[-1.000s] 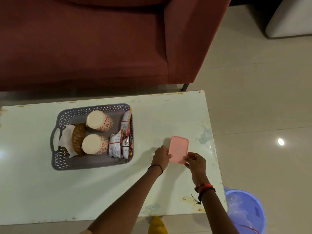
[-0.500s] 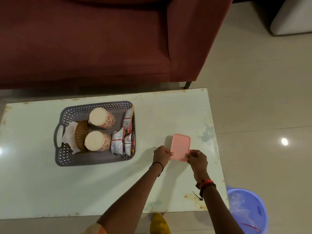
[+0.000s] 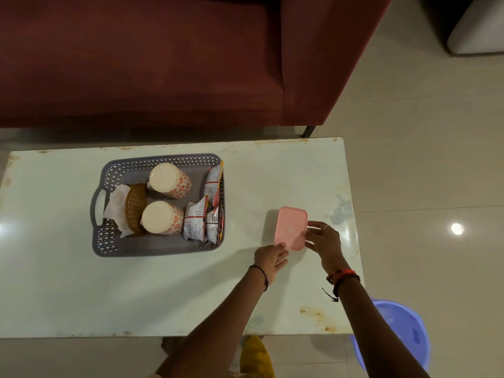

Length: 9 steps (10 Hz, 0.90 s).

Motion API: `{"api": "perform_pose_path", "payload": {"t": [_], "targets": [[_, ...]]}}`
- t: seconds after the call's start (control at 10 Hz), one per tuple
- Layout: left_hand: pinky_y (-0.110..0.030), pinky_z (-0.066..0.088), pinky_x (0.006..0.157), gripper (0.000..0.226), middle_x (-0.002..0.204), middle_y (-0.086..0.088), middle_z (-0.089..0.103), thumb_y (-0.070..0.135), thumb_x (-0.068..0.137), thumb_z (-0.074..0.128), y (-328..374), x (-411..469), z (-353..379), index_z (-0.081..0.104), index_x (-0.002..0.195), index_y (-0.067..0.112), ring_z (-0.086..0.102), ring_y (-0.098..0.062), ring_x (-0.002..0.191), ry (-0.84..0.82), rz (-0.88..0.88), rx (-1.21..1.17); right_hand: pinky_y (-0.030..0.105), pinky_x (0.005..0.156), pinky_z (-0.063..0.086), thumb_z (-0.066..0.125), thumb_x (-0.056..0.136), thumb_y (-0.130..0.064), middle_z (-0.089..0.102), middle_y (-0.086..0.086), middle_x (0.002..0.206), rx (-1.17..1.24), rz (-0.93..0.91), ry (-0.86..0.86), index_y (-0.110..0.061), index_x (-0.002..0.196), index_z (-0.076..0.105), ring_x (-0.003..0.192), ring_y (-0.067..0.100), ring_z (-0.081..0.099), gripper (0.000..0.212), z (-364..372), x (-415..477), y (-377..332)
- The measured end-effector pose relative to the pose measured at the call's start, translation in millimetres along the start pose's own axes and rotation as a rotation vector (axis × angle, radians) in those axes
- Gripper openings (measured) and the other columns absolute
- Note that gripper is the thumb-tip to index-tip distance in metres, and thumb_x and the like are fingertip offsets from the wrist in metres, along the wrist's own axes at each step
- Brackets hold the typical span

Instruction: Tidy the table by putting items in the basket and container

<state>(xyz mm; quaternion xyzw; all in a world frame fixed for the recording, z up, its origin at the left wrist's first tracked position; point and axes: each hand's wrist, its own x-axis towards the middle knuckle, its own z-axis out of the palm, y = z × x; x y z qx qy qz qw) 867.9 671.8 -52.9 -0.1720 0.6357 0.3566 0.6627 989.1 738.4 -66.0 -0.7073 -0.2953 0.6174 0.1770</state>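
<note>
Looks close to finished, judging by the layout. Already packed into the grey basket (image 3: 152, 248): two patterned cups (image 3: 169, 180) with cream tops, a woven coaster (image 3: 135, 207) standing on edge against a white napkin (image 3: 116, 205), and several snack packets (image 3: 203, 216) ranged along the right wall.

Only other task item in sight: the pink container (image 3: 290, 226), lying flat on the surface (image 3: 163, 296), to the right of the basket and well apart from it, near the right edge. Appears lidded; contents hidden, so no telling what has gone inside.

Held from both sides: left hand (image 3: 270, 259) gripping the near left corner, right hand (image 3: 323, 240) pinching the right edge, fingers (image 3: 317, 227) curled onto the lid. Impossible to say whether pressing the lid down or getting ready to lift.

Probably left to do: seating the lid firmly and perhaps setting the container in its final spot. Little else apparent.

Off the surface and apparently no part of the job: a blue bin (image 3: 403, 331) on the floor at the near right corner, and a red sofa (image 3: 163, 64) beyond the far edge.
</note>
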Motion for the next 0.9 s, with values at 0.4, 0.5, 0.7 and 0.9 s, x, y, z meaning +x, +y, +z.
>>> {"api": "perform_pose_path", "payload": {"t": [0.4,0.5,0.7,0.9], "targets": [[-0.036,0.037,0.109,0.017,0.090,-0.004,0.059,-0.003,0.086,0.059,12.1,10.4,-33.0,0.056,0.100,0.006,0.050,-0.020,0.108,0.056,0.160,-0.493,0.044,0.088,0.056,0.062,0.081,0.008,0.064,0.013,0.094,-0.112,-0.118,-0.063,0.003,0.103,0.061,0.091,0.025,0.062,0.022,86.7,3.8,-22.6],[-0.035,0.038,0.106,0.027,0.097,-0.006,0.060,-0.004,0.086,0.058,17.1,13.1,-39.4,0.054,0.111,0.004,0.050,-0.022,0.111,0.067,0.196,-0.530,0.046,0.090,0.055,0.060,0.081,0.010,0.064,0.013,0.093,-0.132,-0.132,-0.078,0.003,0.100,0.062,0.090,0.025,0.062,0.020,100.8,3.9,-26.8],[-0.034,0.038,0.105,0.046,0.136,-0.012,0.052,-0.008,0.086,0.053,28.1,9.3,-48.2,0.046,0.130,0.004,0.050,-0.023,0.121,0.079,0.260,-0.566,0.050,0.095,0.052,0.057,0.078,0.010,0.069,0.020,0.106,-0.155,-0.155,-0.128,0.000,0.100,0.063,0.102,0.033,0.065,0.025,122.8,4.2,-33.4],[-0.032,0.036,0.106,0.047,0.140,-0.010,0.049,-0.007,0.088,0.053,27.3,5.3,-52.5,0.044,0.132,0.006,0.049,-0.017,0.113,0.092,0.261,-0.497,0.048,0.100,0.049,0.050,0.083,0.006,0.069,0.013,0.106,-0.184,-0.133,-0.109,-0.005,0.105,0.065,0.108,0.032,0.062,0.028,128.8,3.4,-34.6]]}}
